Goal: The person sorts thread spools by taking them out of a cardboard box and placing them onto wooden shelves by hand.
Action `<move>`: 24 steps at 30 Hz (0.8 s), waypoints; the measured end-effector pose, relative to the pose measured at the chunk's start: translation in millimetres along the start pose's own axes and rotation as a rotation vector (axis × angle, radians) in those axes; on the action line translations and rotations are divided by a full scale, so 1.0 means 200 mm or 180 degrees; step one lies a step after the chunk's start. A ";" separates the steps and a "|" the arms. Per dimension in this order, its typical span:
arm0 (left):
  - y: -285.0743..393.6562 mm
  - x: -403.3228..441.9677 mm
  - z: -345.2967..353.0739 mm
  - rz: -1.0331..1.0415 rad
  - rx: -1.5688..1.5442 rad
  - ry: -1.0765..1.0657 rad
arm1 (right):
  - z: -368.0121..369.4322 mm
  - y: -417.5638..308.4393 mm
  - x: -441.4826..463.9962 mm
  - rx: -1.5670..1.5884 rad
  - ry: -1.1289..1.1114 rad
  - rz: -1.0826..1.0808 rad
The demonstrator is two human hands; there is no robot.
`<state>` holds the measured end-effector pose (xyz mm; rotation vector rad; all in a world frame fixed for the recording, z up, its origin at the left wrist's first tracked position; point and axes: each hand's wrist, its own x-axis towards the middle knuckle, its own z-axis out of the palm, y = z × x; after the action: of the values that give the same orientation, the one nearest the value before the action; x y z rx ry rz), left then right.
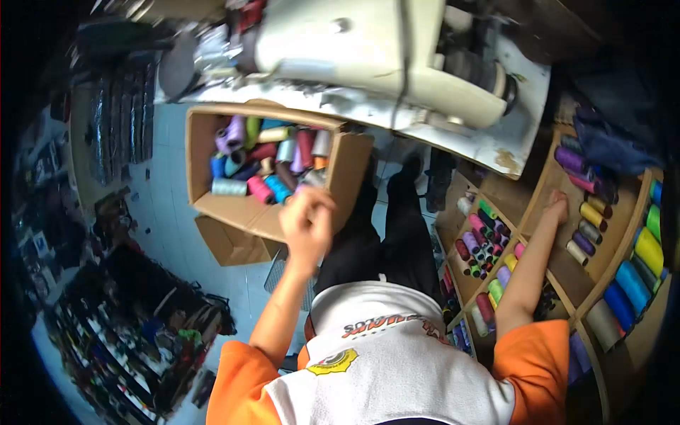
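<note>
My left hand is over the near right edge of a cardboard box. Its fingers are curled in; whatever they may hold is hidden. Thread spools of many colours lie jumbled inside the box, among them a blue spool and a pink spool close to this hand. On the right, my right hand reaches into a compartment of a wooden thread rack. Its fingers look closed, and I cannot make out anything in them. Beside it lie a yellow spool and a purple spool.
A cream sewing machine stands on a white table ahead, its edge above the box. More spools fill the rack's other compartments, including a large blue spool. Piled dark items lie at lower left on the tiled floor.
</note>
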<state>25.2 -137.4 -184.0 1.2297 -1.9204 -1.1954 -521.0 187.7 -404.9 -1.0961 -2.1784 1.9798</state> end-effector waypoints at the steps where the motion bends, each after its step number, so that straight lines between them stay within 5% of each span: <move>1: -0.12 0.04 -0.11 -0.0251 0.0065 0.0485 | -0.06 0.13 -0.08 -0.0328 -0.0852 -0.0555; 2: -0.17 0.12 -0.22 -0.0800 0.0121 0.0550 | -0.07 0.20 -0.28 -0.0058 -0.2104 -0.0210; 4: -0.55 0.21 -0.40 -0.0878 0.0769 0.0652 | 0.05 0.13 -1.25 -0.0036 -0.1790 0.0157; 6: -0.78 0.32 -0.53 -0.0625 0.2238 0.0668 | -0.02 0.20 -1.24 -0.0018 -0.2468 0.0100; 8: -0.90 0.45 -0.55 -0.0580 0.2855 0.0708 | -0.12 0.20 -0.86 0.0035 -0.2000 -0.0076; 13: -1.28 0.65 -0.51 -0.1286 0.4399 -0.0173 | -0.09 -0.07 -1.19 -0.0225 -0.2056 -0.0106; 16: -1.36 0.62 -0.48 -0.0975 0.4886 0.0516 | -0.12 -0.06 -1.52 -0.0736 -0.2148 -0.0353; 24: -1.25 0.71 -0.64 -0.1461 0.3374 0.0019 | -0.17 0.17 -2.14 -0.1646 -0.2879 -0.0051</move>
<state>170.8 -361.3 -351.2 2.2711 -2.4119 -0.2471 -164.9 7.8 -239.9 -0.1063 -3.2240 2.2322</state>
